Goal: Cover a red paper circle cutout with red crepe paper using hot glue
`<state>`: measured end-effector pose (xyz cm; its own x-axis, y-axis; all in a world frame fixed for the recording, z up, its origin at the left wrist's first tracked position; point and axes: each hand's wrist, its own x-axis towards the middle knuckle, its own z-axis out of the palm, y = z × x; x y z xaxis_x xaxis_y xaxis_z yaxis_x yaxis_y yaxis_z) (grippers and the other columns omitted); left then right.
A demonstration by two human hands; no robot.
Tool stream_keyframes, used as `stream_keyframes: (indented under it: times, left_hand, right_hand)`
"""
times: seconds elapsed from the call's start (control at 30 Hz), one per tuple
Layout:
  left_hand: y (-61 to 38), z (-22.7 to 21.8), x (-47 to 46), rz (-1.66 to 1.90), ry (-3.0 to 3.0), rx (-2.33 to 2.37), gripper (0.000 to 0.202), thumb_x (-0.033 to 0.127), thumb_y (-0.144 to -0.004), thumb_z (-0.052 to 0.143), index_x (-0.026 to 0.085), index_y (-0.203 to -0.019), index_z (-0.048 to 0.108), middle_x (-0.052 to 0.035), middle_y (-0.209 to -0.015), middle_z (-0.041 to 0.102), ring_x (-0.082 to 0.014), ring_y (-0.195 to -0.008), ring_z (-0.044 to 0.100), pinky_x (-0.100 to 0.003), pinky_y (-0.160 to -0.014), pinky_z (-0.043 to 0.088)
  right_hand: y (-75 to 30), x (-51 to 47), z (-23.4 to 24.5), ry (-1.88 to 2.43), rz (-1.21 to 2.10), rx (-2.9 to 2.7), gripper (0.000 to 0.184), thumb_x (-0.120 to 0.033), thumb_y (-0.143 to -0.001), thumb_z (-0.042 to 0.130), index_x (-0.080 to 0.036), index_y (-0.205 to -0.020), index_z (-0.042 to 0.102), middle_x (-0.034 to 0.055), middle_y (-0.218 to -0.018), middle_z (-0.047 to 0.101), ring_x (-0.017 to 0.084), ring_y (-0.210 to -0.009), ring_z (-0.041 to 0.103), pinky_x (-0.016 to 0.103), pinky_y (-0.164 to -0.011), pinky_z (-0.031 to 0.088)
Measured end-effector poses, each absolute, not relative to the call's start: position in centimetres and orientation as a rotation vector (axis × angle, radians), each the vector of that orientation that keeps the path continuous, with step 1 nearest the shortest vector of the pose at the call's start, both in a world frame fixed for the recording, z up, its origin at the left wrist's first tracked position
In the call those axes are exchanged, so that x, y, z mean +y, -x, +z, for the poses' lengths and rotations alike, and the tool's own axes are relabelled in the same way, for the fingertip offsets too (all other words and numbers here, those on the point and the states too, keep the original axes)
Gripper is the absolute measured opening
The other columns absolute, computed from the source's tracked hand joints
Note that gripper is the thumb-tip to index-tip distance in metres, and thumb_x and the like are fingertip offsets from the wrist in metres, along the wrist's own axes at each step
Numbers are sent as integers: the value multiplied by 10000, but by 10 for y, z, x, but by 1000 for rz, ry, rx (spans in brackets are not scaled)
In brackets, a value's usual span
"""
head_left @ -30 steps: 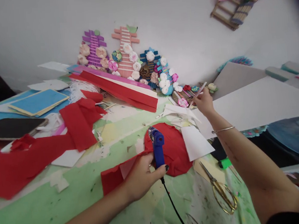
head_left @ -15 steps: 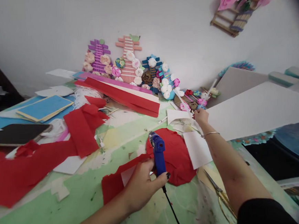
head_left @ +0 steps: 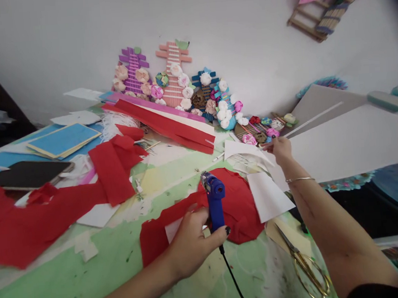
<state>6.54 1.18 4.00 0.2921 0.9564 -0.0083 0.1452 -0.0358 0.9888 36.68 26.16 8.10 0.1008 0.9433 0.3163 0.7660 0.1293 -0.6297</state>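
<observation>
In my left hand [head_left: 192, 241] is a blue hot glue gun [head_left: 216, 207], held upright by its body with the nozzle end away from me and a black cord trailing below. It sits over a round piece of red crepe paper [head_left: 240, 210] on the table. My right hand [head_left: 281, 149] reaches to the far right side with its fingers pinched together. From it a long thin white stick [head_left: 317, 119] slants up to the right, in front of a large grey-white board [head_left: 360, 145]. White paper scraps [head_left: 269, 194] lie below that hand.
Gold-handled scissors [head_left: 306, 264] lie at the near right. Red crepe paper [head_left: 53, 220], a black tablet-like slab [head_left: 30, 175] and blue sheets [head_left: 64, 141] cover the left. Several flower-decorated stick crafts [head_left: 174, 77] lean on the wall behind red strips [head_left: 170, 128].
My right hand has moved to the right, and the white stick at it now points up-right instead of up-left. My left hand keeps the glue gun. The view has shifted slightly.
</observation>
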Motion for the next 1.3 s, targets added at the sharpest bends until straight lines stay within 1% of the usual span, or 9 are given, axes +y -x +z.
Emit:
stream_keyframes:
  times: [0.1, 0.23, 0.33, 0.5, 0.6, 0.73, 0.9, 1.1, 1.3]
  left_hand:
    - [-65, 38, 13, 928, -1450, 1119, 217, 356, -763, 561, 164, -665, 539, -13, -662, 538, -155, -654, 503, -247, -589, 393]
    - [-65, 36, 13, 933, -1436, 1108, 227, 363, -764, 559, 165, -655, 534, 3, -631, 524, -139, -610, 481, -237, -550, 353]
    - [-65, 35, 14, 948, -1456, 1104, 234, 375, -759, 561, 163, -662, 551, -1, -631, 540, -146, -614, 489, -242, -555, 358]
    - [-65, 35, 14, 976, -1555, 1131, 234, 378, -764, 554, 168, -662, 562, -15, -651, 566, -167, -641, 503, -281, -638, 399]
    - [-65, 35, 13, 990, -1646, 1197, 239, 379, -754, 561, 183, -622, 524, -7, -632, 551, -179, -645, 494, -381, -817, 404]
    - [-66, 33, 12, 992, -1782, 1227, 277, 412, -781, 557, 188, -628, 503, 0, -663, 564, -194, -696, 531, -527, -1034, 232]
    - [-66, 25, 11, 1000, -1943, 1246, 272, 411, -820, 532, 189, -664, 513, -16, -698, 599, -198, -722, 566, -554, -1064, 199]
    - [-69, 17, 8, 1167, -2102, 1210, 232, 363, -837, 538, 189, -686, 509, -2, -658, 592, -186, -688, 584, -582, -1061, 212]
    - [-72, 17, 3, 1303, -2195, 1182, 200, 290, -846, 548, 166, -692, 517, 1, -635, 584, -171, -665, 583, -616, -1045, 221]
  right_hand:
    - [-329, 216, 100, 1451, 421, -1642, 314, -376, -1012, 262, -181, -1072, 501, 84, -941, 655, 168, -772, 665, 350, -729, 556]
    - [-272, 114, 110, 853, 762, -1663, 153, -385, -944, 465, -234, -917, 469, 29, -853, 656, 178, -687, 677, 371, -695, 562]
    - [-245, 50, 107, 644, 743, -1641, 82, -319, -934, 512, -239, -913, 512, 38, -831, 670, 198, -677, 683, 391, -659, 566]
    - [-239, 19, 96, 709, 505, -1746, 55, -225, -932, 511, -238, -951, 561, 53, -942, 683, 216, -827, 690, 424, -758, 565]
    - [-243, 18, 93, 777, 332, -1830, 108, -173, -916, 505, -246, -942, 580, 48, -954, 692, 223, -894, 681, 429, -797, 555]
    - [-246, 9, 94, 743, 171, -1949, 237, -67, -874, 493, -247, -995, 589, 49, -1039, 696, 217, -949, 683, 380, -764, 567]
    - [-246, -5, 92, 808, 46, -1965, 303, -47, -828, 600, -258, -1046, 617, 17, -1017, 725, 206, -962, 692, 350, -801, 584]
    - [-243, -16, 87, 1006, -185, -1933, 185, -211, -821, 679, -270, -994, 651, -9, -956, 750, 193, -814, 727, 323, -679, 600]
    - [-240, -19, 79, 1078, -195, -1858, 151, -234, -792, 719, -243, -928, 654, 3, -929, 747, 187, -784, 724, 287, -622, 559]
